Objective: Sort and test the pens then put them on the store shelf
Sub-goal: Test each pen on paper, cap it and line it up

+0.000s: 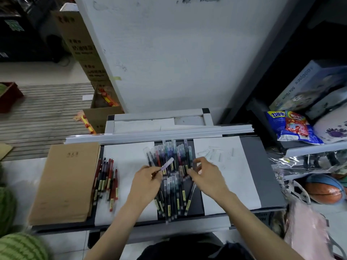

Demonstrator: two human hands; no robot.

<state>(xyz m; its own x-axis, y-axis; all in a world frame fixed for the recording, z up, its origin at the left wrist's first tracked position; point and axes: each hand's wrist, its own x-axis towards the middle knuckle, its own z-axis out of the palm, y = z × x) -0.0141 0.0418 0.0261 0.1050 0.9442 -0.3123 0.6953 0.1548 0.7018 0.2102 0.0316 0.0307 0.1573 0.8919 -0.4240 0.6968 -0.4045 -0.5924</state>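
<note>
A mixed heap of coloured pens (173,177) lies in the middle of the dark work surface (262,181). My left hand (147,180) pinches a purple pen (167,164) by its lower end, the pen slanting up and to the right over the heap. My right hand (205,174) hovers over the heap's right side with its fingers curled; whether it grips a pen is blurred. A sorted group of red pens (106,182) lies on white paper (127,158) to the left. Clear pen caps (214,153) lie on another white sheet to the right.
A stack of brown paper notebooks (65,182) sits at the left end. A white rail (159,135) runs behind the pens. Shelves at right hold snack bags (293,126), boxes and a basketball (324,188). Watermelons (20,246) lie at lower left, cardboard boxes (86,59) behind.
</note>
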